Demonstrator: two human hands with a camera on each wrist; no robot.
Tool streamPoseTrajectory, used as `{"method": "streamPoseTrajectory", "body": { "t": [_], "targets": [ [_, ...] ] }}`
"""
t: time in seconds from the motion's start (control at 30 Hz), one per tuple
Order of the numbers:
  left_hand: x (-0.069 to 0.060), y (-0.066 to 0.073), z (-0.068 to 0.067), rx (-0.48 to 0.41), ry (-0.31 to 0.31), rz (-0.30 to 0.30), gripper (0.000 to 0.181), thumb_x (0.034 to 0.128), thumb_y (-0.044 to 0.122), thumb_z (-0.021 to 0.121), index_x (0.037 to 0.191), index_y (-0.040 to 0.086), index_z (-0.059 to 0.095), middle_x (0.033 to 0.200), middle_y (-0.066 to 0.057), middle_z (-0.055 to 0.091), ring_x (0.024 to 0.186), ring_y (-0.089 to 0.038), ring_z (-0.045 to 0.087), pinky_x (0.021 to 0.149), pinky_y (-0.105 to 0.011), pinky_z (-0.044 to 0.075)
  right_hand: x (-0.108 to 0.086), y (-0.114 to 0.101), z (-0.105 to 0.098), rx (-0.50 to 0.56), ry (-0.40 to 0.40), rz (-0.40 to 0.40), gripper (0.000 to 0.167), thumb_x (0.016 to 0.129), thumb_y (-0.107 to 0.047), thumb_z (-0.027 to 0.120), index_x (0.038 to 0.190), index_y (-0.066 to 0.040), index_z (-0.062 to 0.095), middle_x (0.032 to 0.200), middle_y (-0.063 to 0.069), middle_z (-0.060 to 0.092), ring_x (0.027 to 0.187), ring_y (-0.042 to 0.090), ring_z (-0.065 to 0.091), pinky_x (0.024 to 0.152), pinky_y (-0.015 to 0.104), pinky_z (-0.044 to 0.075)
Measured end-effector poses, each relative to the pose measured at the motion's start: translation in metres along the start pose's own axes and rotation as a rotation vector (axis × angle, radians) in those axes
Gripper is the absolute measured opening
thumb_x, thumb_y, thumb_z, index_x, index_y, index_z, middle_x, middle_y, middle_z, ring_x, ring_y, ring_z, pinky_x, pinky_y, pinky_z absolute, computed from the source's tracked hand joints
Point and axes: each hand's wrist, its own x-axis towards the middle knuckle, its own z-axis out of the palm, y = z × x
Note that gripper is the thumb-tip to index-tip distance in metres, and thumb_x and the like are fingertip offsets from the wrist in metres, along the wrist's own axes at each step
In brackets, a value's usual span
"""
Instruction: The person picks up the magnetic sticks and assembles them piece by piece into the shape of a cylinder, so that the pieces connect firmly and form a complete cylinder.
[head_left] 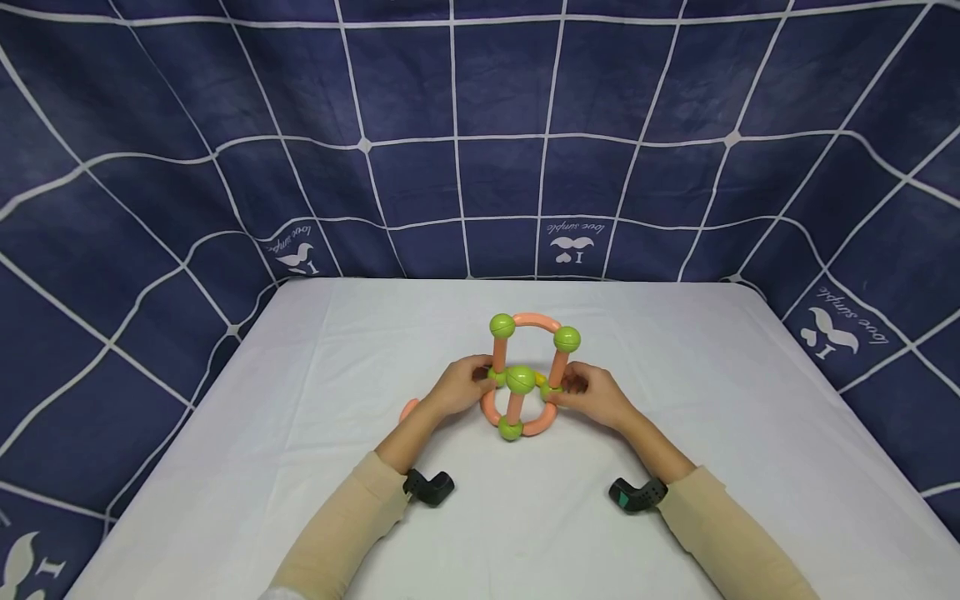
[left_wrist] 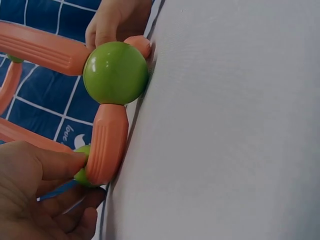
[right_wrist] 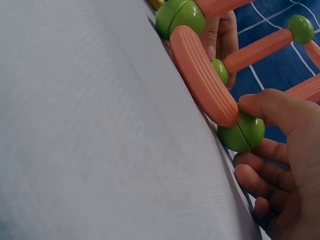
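A toy frame of orange rods and green balls [head_left: 520, 380] stands upright on the white table. Curved rods [head_left: 538, 421] form its base ring, and straight rods rise from the lower balls. At the back, one curved rod [head_left: 536, 320] bridges two upper balls. My left hand [head_left: 459, 385] pinches the lower left green ball [left_wrist: 81, 172] between thumb and fingers. On the opposite side, my right hand [head_left: 600, 393] pinches the lower right green ball [right_wrist: 242, 132]. A small yellow part [head_left: 540, 379] shows behind the front upper ball, mostly hidden.
Beside my left forearm lies another orange piece [head_left: 408, 408], partly covered by the arm. Black wrist devices [head_left: 430, 487] sit at both cuffs. A dark blue curtain with white grid lines [head_left: 498, 175] hangs behind and along both sides of the white table [head_left: 510, 525].
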Motion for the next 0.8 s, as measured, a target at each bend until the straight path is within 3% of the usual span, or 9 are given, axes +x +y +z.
{"method": "streamPoseTrajectory", "body": {
  "t": [0.23, 0.47, 0.63, 0.8],
  "targets": [
    [-0.017, 0.0, -0.011, 0.108, 0.07, -0.012, 0.034, 0.093, 0.006, 0.061, 0.127, 0.007, 0.064, 0.127, -0.012, 0.061, 0.118, -0.029, 0.056, 0.1, -0.047, 0.042, -0.002, -0.001, 0.001, 0.029, 0.019, -0.007, 0.028, 0.078, -0.022, 0.082, 0.095, -0.005, 0.067, 0.08, 0.0, 0.06, 0.071, 0.018, 0.053, 0.063, 0.027, 0.045],
    [-0.038, -0.005, -0.032, 0.189, 0.124, -0.039, 0.029, 0.0929, 0.006, 0.063, 0.122, 0.008, 0.067, 0.122, -0.01, 0.063, 0.112, -0.027, 0.058, 0.096, -0.045, 0.045, -0.002, -0.001, 0.002, 0.038, 0.022, -0.01, 0.028, 0.079, -0.021, 0.082, 0.095, -0.005, 0.067, 0.08, 0.0, 0.06, 0.071, 0.017, 0.053, 0.063, 0.026, 0.045],
    [-0.055, -0.006, -0.046, 0.291, 0.151, -0.112, 0.027, 0.0914, 0.011, 0.066, 0.118, 0.008, 0.068, 0.102, -0.005, 0.063, 0.093, -0.024, 0.058, 0.083, -0.042, 0.049, -0.002, 0.0, 0.002, 0.044, 0.019, -0.009, 0.028, 0.079, -0.021, 0.082, 0.096, -0.004, 0.067, 0.08, 0.0, 0.06, 0.071, 0.018, 0.053, 0.063, 0.026, 0.045],
    [-0.069, -0.003, -0.052, 0.35, 0.178, -0.19, 0.023, 0.0903, 0.01, 0.065, 0.112, 0.001, 0.068, 0.084, -0.004, 0.055, 0.064, -0.018, 0.055, 0.062, -0.032, 0.049, -0.002, 0.001, 0.002, 0.052, 0.021, -0.005, 0.029, 0.079, -0.022, 0.082, 0.096, -0.003, 0.067, 0.081, 0.002, 0.061, 0.071, 0.018, 0.053, 0.062, 0.026, 0.045]
  ]
}}
